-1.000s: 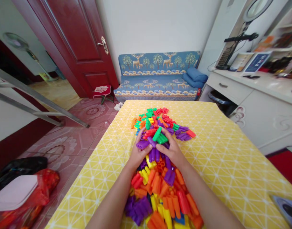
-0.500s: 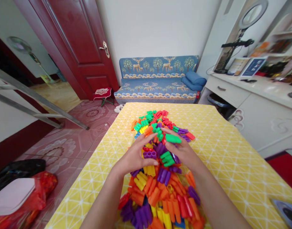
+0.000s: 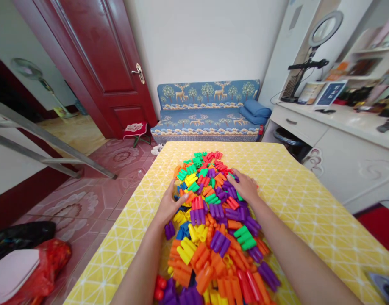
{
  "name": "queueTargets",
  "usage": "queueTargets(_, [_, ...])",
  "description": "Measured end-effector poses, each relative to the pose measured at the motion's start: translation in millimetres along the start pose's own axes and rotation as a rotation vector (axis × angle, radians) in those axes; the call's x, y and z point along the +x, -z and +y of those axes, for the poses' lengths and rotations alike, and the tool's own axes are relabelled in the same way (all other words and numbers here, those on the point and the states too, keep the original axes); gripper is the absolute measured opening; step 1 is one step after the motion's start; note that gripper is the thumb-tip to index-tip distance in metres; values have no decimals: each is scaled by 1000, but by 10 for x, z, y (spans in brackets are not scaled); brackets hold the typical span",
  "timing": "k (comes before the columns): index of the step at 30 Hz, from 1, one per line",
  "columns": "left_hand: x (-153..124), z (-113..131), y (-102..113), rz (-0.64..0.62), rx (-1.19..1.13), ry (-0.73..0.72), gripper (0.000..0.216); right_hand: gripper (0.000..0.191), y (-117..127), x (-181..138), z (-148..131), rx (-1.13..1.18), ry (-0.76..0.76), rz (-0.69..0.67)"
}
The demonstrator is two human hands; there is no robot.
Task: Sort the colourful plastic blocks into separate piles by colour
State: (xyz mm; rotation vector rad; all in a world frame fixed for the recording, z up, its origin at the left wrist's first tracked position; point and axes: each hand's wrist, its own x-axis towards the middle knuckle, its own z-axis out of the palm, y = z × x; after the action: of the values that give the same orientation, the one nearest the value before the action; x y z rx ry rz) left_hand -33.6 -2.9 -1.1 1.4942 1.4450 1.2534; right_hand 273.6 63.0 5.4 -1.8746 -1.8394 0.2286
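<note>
A long heap of plastic building blocks (image 3: 216,210), each like a few joined tubes, runs down the middle of the table. Purple, orange, green, red, yellow and blue ones lie mixed. My left hand (image 3: 171,204) rests at the heap's left side, thumb and fingers apart, beside blue and yellow blocks. On the opposite side, my right hand (image 3: 244,186) lies against the heap with its fingers spread, near purple and red blocks. Neither hand grips a block that I can see. Some fingertips are partly hidden among the pieces.
The table (image 3: 309,212) has a yellow patterned cloth. Beyond it stands a blue sofa (image 3: 204,120); a white cabinet (image 3: 350,156) is at right. A red stool (image 3: 136,128) sits by the door. Bags (image 3: 51,267) lie at lower left, and a blurred device (image 3: 383,286) at lower right.
Both hands have moved apart from the heap's middle to its two sides. The green blocks that were in my fingers are out of them. More of the heap shows, and it looks wider.
</note>
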Motion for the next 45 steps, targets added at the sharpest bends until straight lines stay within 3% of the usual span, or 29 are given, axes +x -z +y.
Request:
queueTargets(3, [-42,70,-101,-103,49,-92,80,61,6,-150,-121,-6,103,-13])
queueTargets(7, [-73,151,-179,-134,139,-218,77,64,72,-334,-354,122,171,-67])
queueTargets(12, [-108,197,-220,-148,114,-278,75,59,101,-449,-676,420,260,-197])
queueTargets(16, [-178,299,-237,-166,-25,-261,76,66,117,-561,-904,509,333,-295])
queueTargets(23, [-328,723,-142,-235,-105,-264,72,64,584,-842,-1101,615,488,-262])
queueTargets(26, [-445,957,-32,-333,1,-314,58,66,796,-1078,-951,618,492,-270])
queueTargets(30, [-763,1050,216,-467,169,-368,57,61,891,-1554,-397,473,437,-170])
queueTargets(33, [-1126,859,477,-432,324,-339,70,71,892,-1970,146,278,421,-100])
queueTargets(37, [-1613,462,747,-397,551,-335,110,114,831,-2423,645,80,415,-198])
queueTargets(40, [-1836,258,696,-361,652,-363,118,114,670,-2556,736,33,453,-247])
queueTargets(45, [-1849,122,233,-232,672,-447,98,99,315,-2434,516,125,461,-190])
